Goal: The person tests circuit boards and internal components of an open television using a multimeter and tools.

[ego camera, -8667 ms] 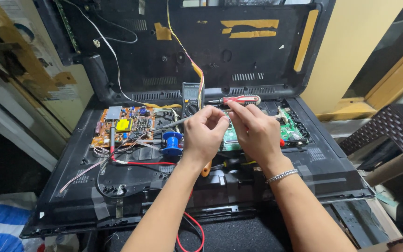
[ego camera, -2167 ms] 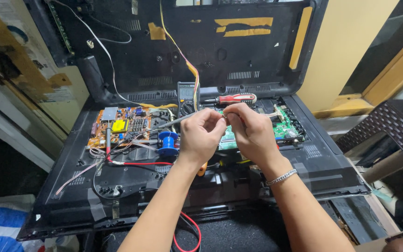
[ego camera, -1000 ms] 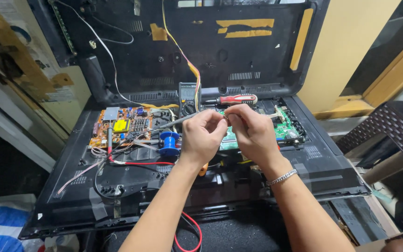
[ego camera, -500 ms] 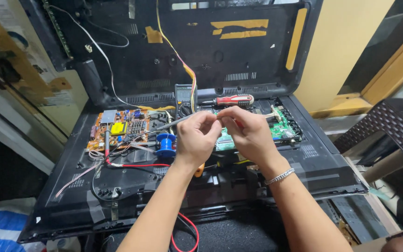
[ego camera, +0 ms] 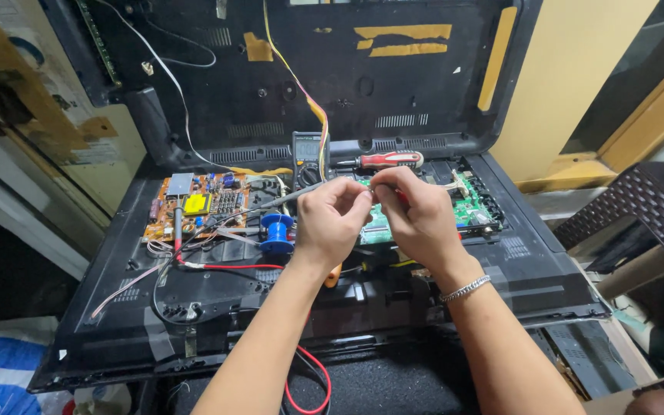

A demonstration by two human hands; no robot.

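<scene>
Head view: both hands meet over the opened TV chassis point(ego camera: 155, 338), above the green mainboard point(ego camera: 466, 211). Left hand point(ego camera: 330, 223) has its grip pinched on a thin soldering iron point(ego camera: 274, 201) or probe, shaft running left toward the orange power board point(ego camera: 201, 207). Right hand point(ego camera: 413, 215) has fingertips pinched together on something too small to identify. Best practice here, probably: brace the wrists and keep the tip clear of the blue solder spool point(ego camera: 276, 232) and red wire point(ego camera: 232, 267).

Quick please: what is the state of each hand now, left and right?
Left hand: closed, pinching something small, cannot tell what.
Right hand: closed, fingertips meeting the left's over the green circuit board.
</scene>
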